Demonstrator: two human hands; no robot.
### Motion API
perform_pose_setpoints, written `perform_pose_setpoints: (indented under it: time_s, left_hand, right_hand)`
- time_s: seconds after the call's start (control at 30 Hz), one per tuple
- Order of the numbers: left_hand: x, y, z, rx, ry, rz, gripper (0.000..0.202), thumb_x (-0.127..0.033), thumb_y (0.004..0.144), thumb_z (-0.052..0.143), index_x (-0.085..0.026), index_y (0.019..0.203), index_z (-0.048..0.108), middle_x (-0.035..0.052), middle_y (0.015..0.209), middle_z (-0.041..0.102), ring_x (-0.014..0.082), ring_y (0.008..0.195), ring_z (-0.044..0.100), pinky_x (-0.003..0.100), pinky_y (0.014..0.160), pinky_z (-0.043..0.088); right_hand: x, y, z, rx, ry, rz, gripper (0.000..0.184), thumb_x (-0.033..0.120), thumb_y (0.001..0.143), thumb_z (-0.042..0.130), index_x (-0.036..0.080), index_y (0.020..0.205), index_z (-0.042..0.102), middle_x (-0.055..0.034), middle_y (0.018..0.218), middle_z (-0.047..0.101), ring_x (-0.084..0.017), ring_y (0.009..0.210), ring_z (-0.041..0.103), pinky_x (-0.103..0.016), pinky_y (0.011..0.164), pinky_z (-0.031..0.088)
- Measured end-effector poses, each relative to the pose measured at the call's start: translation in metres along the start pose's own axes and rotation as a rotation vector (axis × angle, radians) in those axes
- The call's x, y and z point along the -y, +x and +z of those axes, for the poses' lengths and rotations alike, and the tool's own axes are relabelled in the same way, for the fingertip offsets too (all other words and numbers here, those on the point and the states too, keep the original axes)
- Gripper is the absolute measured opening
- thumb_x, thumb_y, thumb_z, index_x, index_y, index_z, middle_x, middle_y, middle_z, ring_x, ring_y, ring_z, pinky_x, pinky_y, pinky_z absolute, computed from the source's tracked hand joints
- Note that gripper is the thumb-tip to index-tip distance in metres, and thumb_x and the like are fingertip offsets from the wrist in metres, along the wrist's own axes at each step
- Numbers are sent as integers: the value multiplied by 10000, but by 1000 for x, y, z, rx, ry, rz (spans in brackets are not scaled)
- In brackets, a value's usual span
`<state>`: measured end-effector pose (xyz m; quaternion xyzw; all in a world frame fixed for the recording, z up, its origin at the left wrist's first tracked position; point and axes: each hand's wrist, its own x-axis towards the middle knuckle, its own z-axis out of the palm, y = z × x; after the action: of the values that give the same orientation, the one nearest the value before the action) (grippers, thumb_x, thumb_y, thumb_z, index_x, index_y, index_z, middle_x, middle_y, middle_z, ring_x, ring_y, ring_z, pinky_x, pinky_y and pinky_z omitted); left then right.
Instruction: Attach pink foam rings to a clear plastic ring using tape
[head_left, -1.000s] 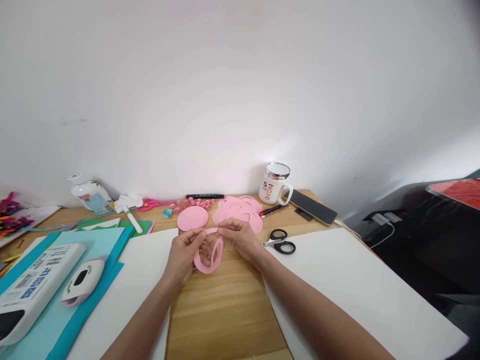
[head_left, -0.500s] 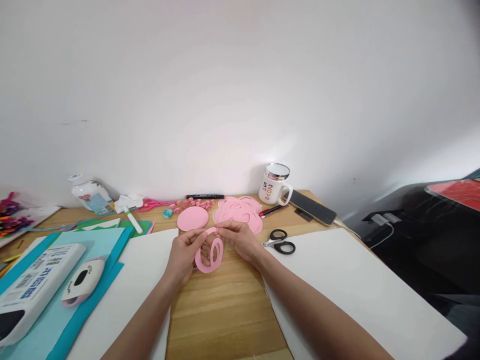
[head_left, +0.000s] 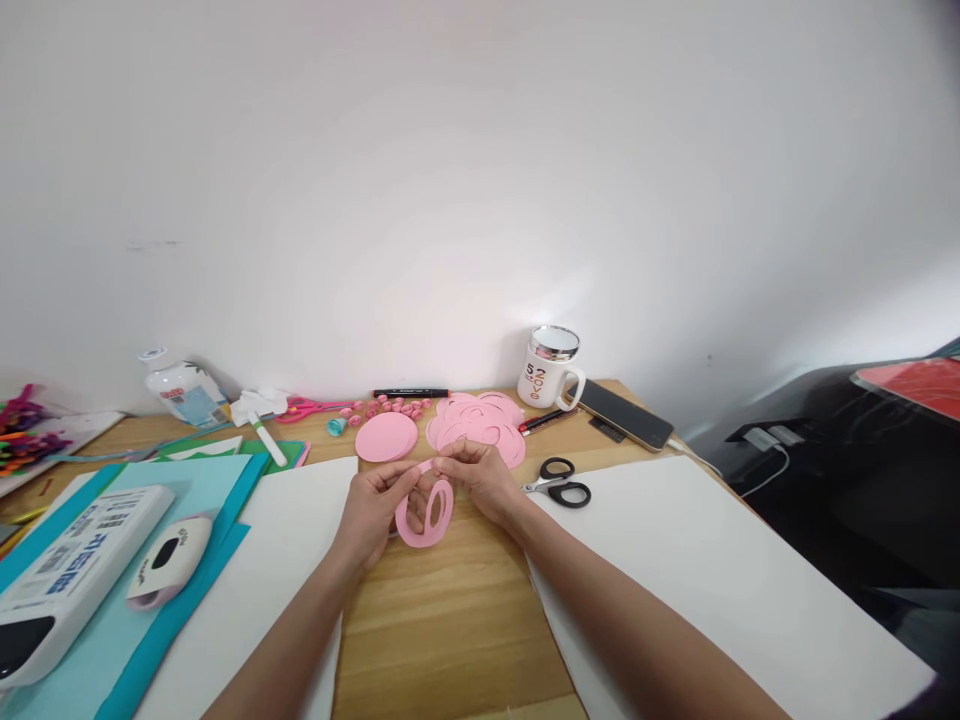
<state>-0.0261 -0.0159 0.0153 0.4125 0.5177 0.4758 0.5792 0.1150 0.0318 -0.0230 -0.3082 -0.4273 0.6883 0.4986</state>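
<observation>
A pink paper spiral strip (head_left: 426, 515) hangs in loops just below the centre of the frame, over the bare wooden tabletop (head_left: 450, 620). The left hand (head_left: 373, 510) and the right hand (head_left: 480, 480) both pinch its upper end, fingertips drawn narrow on the paper. Just above the hands lie 1 flat pink paper disc (head_left: 385, 437) and a pile of cut pink paper circles (head_left: 480, 420). Black-handled scissors (head_left: 559, 483) lie right of the right hand, apart from it. A white mug with a silver lid (head_left: 547, 368) stands higher up, by the wall.
</observation>
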Motion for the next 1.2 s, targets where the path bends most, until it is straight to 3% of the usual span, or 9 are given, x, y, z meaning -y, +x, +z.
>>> perform_pose_setpoints:
  time_s: [0.23,0.4,0.6,0.93,1.2]
  left_hand:
    - [1,2,-3,-9,-7,3,259,-370,654,651,-117,710,634,13,478,612,102,348,508,193,350,395]
    - [0,1,-3,-14,26,-21,253,-376,660,641,-124,662,619,18,469,612,112,366,526,194,369,397]
    - [-2,0,0,1,-1,-9,260,-384,624,666,-129,644,624,5,464,600,103,366,511,193,363,388]
    - [0,0,-3,-26,-21,-41,287,-417,648,638,-131,646,609,-1,468,589,119,374,522,221,376,411]
    - [-2,0,-1,26,-6,-14,276,-405,639,647,-131,637,618,3,454,584,111,374,515,211,378,407]
  right_hand:
    - [-4,3,-3,27,62,52,222,275,549,740,164,730,676,-17,698,662,-129,645,581,-286,690,440]
    - [-2,3,-2,-23,72,21,234,251,525,754,162,720,661,-6,648,649,-121,614,578,-268,649,440]
    - [0,2,-2,7,-16,-15,199,283,545,742,163,658,631,10,596,612,-99,544,524,-239,561,410]
    - [-2,3,-2,9,50,30,231,297,550,736,169,730,667,-13,681,652,-129,626,570,-271,646,439]
    - [0,1,-2,22,-22,11,222,285,529,754,162,667,631,6,605,626,-108,555,543,-247,576,414]
